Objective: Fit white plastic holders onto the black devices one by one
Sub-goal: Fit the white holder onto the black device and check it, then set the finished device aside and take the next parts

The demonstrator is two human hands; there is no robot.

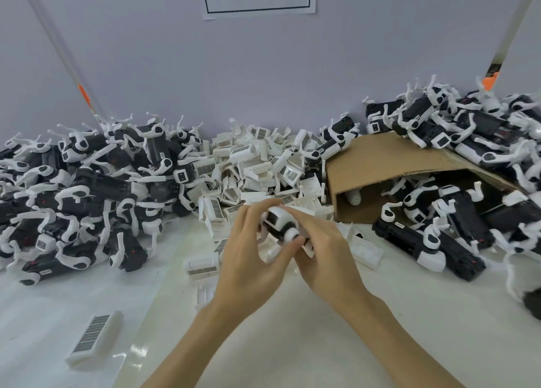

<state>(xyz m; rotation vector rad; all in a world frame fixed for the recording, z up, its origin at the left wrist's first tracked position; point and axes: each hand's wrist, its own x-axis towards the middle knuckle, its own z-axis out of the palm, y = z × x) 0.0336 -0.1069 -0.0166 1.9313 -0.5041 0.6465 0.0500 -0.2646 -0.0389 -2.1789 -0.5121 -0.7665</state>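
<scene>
Both forearms are bare to the frame's lower edge; the left hand (251,258) and right hand (325,250) wear nothing.

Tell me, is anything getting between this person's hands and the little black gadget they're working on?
Nothing visible does. The left hand and the right hand both grip the black device directly, above the table. It already shows white plastic on it; whether that is the holder fully seated, I cannot tell.
</scene>
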